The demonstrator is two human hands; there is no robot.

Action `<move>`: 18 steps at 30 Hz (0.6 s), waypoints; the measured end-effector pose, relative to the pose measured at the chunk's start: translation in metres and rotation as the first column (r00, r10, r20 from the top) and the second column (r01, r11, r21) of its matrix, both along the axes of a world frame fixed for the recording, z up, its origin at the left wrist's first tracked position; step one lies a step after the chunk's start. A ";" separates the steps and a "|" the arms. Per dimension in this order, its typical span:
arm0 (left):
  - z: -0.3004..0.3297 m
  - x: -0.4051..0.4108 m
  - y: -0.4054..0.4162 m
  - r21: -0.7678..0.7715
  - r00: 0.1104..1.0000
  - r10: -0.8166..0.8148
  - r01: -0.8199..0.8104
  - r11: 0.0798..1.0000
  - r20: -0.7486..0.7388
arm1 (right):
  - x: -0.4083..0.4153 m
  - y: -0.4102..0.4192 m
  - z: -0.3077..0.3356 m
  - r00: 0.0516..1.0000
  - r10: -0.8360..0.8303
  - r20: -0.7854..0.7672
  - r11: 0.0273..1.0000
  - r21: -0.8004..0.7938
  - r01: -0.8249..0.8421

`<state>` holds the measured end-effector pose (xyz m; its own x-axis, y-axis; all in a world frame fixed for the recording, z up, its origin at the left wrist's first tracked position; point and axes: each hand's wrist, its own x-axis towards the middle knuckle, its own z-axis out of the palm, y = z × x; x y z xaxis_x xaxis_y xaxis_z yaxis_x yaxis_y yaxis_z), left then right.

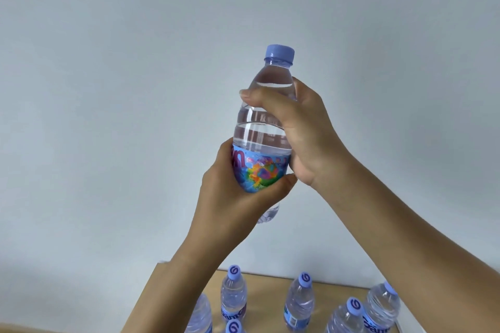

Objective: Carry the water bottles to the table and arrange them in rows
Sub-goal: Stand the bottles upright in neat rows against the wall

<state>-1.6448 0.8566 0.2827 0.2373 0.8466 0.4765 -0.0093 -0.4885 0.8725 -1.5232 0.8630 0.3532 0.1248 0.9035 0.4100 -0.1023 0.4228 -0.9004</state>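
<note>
Bottle point(263, 127) held up in front of pale wall point(108, 89), upright, blue cap on top, both your hands on it. Your left hand point(230, 197) grips labelled lower part, fingers curled round it. Your right hand point(303, 130) grips clear upper body, thumb across front. Below, wooden surface point(267, 297) carries six more bottles point(234, 295) standing, some cut by frame edge, blue caps visible on five.
</note>
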 end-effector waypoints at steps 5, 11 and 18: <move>-0.003 -0.007 0.002 -0.175 0.976 -0.208 0.216 0.961 0.060 | 0.006 -0.001 -0.005 0.992 0.124 0.010 0.992 0.005 -0.124; 0.001 -0.009 -0.002 -0.170 0.959 -0.272 0.282 0.944 0.081 | 0.014 -0.004 -0.002 0.959 0.276 -0.070 0.961 0.033 -0.275; 0.005 -0.004 -0.006 -0.108 0.988 -0.096 0.109 0.988 0.118 | 0.009 -0.011 0.010 0.995 0.043 0.085 0.999 -0.025 -0.041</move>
<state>-1.6493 0.8502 0.2880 0.2763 0.8704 0.4074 -0.1556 -0.3778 0.9127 -1.5146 0.8518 0.3635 0.0517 0.9168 0.3960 -0.0421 0.3982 -0.9163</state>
